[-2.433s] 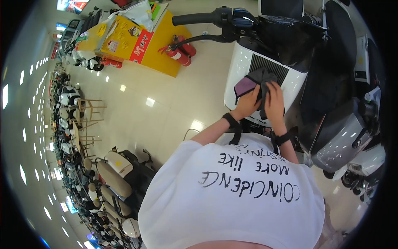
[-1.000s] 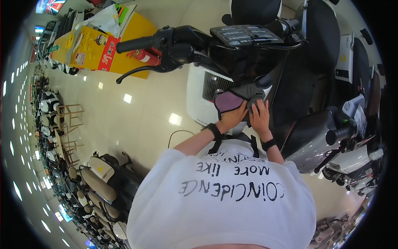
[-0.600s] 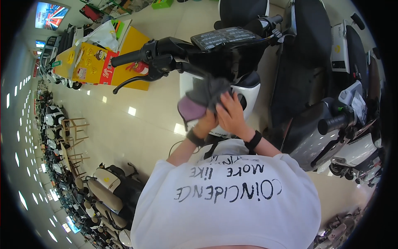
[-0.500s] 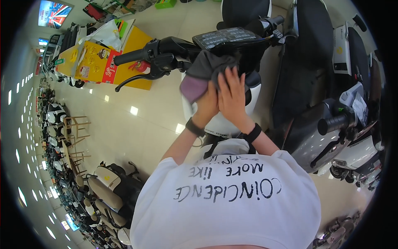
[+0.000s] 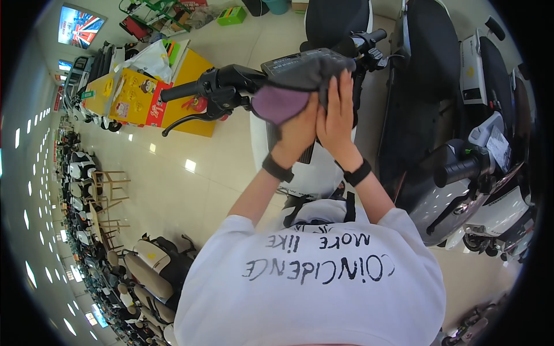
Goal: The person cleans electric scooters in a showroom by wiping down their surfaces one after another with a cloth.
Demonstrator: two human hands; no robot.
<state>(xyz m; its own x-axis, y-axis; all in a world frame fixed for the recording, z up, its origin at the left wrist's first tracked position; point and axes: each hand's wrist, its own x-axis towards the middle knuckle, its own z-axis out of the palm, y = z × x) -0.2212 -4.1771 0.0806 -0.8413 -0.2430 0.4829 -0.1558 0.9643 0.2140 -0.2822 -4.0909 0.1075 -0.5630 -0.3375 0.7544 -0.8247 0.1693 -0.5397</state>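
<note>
A grey cloth [image 5: 317,72] with a purple side [image 5: 280,105] lies over the lower part of the dark display panel [image 5: 288,60] of a white electric scooter [image 5: 265,141]. My left hand [image 5: 299,134] grips the cloth from the near side, its fingers mostly hidden in the fabric. Beside it, my right hand [image 5: 337,115] lies flat on the cloth's right part with fingers stretched out. The two hands touch near their thumbs. To the left of the cloth stick out the black handlebar grip [image 5: 180,92] and brake lever [image 5: 186,121]; the other grip [image 5: 376,36] is at the far right.
Dark scooters [image 5: 418,104] stand close on the right, one with a black grip [image 5: 456,172] toward me. A yellow table [image 5: 193,72] with a white bag [image 5: 153,60] is at far left. Rows of scooters [image 5: 150,277] and wooden stools [image 5: 109,179] line the left side.
Both hands have shifted slightly to the right. The cloth now spreads farther right over the display, and more of its purple side shows.
</note>
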